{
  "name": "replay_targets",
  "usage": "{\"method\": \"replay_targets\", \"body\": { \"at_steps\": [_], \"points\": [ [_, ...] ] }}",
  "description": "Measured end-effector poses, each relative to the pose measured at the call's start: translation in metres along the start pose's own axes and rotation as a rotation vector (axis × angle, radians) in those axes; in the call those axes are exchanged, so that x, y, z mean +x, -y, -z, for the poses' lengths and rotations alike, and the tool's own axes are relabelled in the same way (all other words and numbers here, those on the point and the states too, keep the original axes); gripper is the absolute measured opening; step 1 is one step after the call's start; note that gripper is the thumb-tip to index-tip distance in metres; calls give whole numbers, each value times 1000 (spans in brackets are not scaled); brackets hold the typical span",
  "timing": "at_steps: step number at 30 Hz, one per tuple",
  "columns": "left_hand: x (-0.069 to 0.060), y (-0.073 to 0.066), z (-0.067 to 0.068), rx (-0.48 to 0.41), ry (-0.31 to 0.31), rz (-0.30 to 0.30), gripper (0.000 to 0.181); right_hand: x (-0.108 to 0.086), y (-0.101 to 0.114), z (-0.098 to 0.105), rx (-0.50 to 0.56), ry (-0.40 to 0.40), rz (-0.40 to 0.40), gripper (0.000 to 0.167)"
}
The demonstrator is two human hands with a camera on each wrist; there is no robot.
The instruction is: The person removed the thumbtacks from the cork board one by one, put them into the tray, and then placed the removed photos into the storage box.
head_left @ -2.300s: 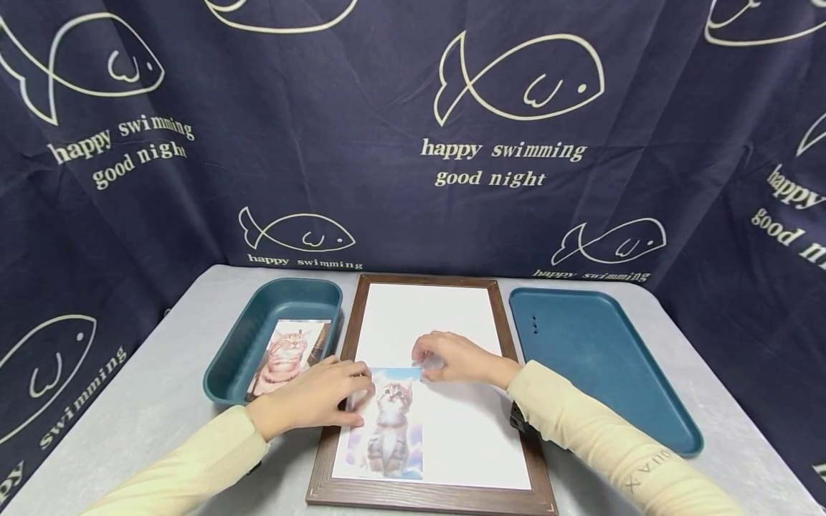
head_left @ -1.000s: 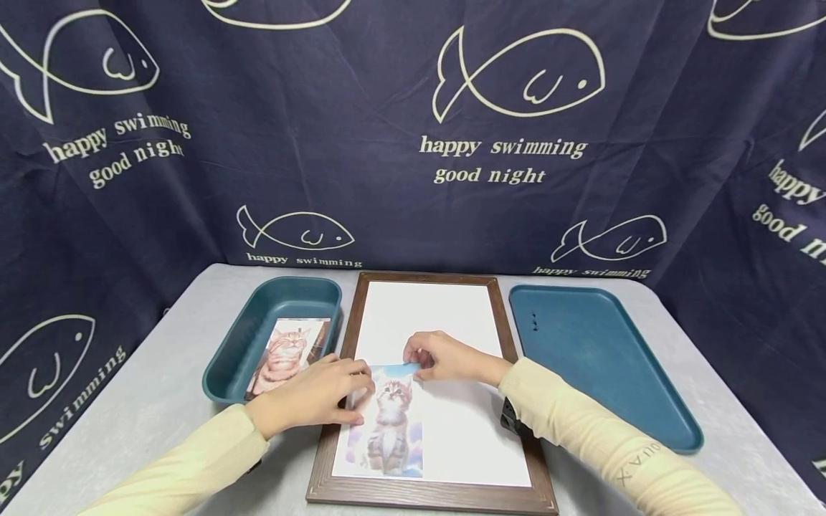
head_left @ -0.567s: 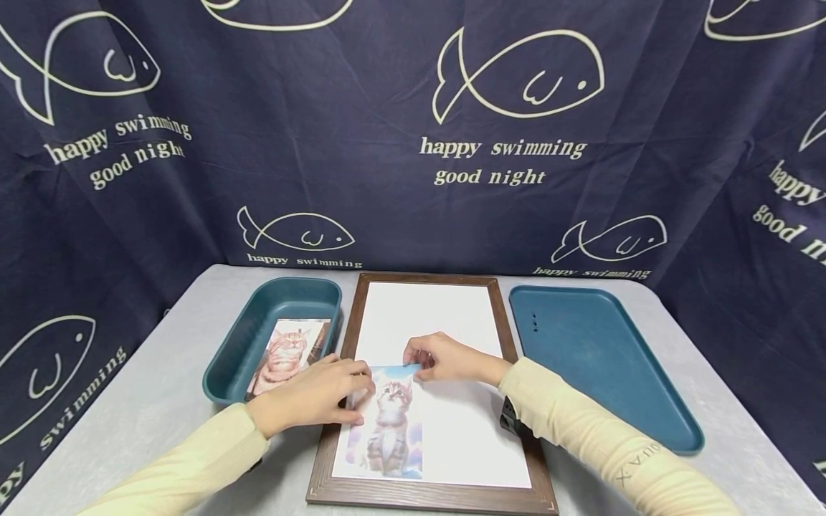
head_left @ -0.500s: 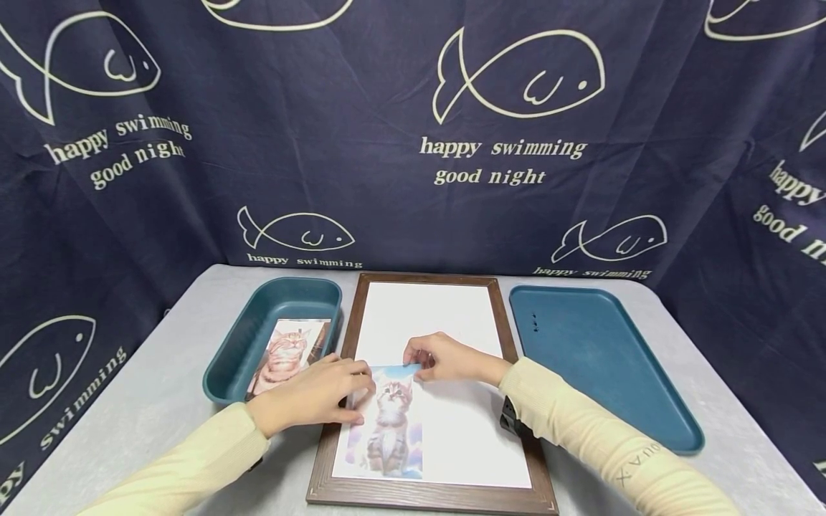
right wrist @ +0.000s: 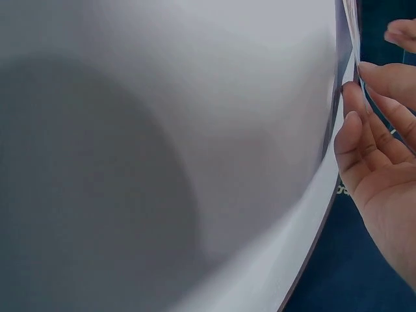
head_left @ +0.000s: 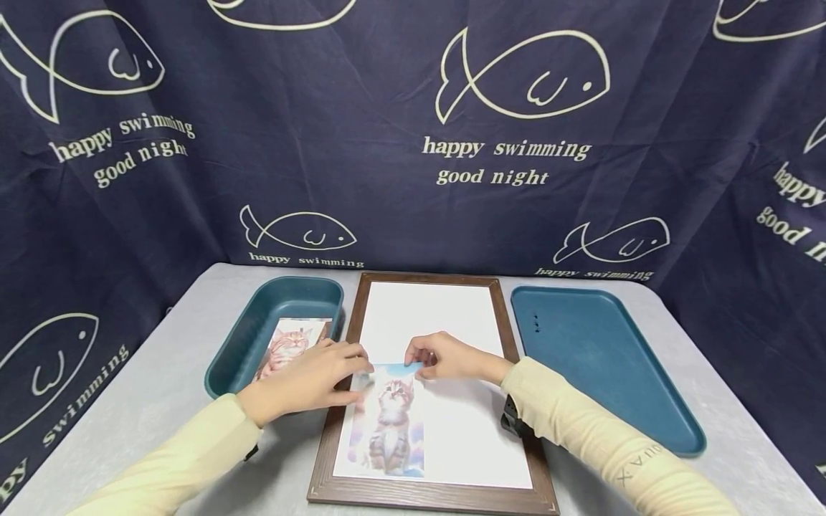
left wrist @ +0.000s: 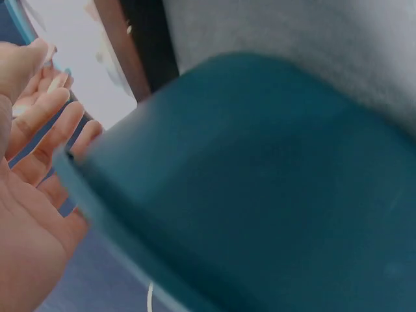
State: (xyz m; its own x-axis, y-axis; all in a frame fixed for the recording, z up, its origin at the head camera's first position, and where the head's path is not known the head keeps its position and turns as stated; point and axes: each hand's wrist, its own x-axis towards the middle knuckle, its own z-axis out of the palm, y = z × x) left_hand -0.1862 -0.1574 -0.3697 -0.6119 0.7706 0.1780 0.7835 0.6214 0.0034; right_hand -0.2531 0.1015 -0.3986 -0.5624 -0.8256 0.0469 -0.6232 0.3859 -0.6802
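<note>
A kitten picture [head_left: 389,433] lies in the lower left part of a white board [head_left: 474,444] framed in brown wood [head_left: 426,492]. At its top right corner, my right hand [head_left: 454,358] pinches the edge between thumb and fingers. The right wrist view shows that hand [right wrist: 390,195] by the thin edge of the sheet. My left hand [head_left: 310,380] hovers beside the picture's upper left, fingers blurred and loosely bent. In the left wrist view the left hand [left wrist: 32,221] has spread fingers and holds nothing.
Left of the frame stands a deep teal bin [head_left: 226,351] with another cat picture [head_left: 287,344] in it, partly behind my left hand. A flat teal tray [head_left: 600,358] lies to the right. A dark blue fish-print curtain [head_left: 387,143] hangs behind the table [head_left: 155,401].
My right hand has shifted slightly left and now pinches the picture's top corner. My left hand has just moved up and a little left, off the picture's left edge.
</note>
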Motion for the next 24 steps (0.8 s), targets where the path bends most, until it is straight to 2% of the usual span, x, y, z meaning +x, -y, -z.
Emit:
{"method": "replay_targets", "body": {
  "at_steps": [7,10,17,24],
  "points": [
    [-2,7,13,-36,-32,58,33,-1,-2,1,35,-23,24,18],
    [-4,12,17,-19,-38,92,33,-1,-3,1,38,-26,24,19],
    [-10,29,24,20,-82,135,33,0,-5,2,65,-33,1,19],
    [-20,47,28,1,-102,205,34,0,-5,5,112,-40,17,19]
  ]
}}
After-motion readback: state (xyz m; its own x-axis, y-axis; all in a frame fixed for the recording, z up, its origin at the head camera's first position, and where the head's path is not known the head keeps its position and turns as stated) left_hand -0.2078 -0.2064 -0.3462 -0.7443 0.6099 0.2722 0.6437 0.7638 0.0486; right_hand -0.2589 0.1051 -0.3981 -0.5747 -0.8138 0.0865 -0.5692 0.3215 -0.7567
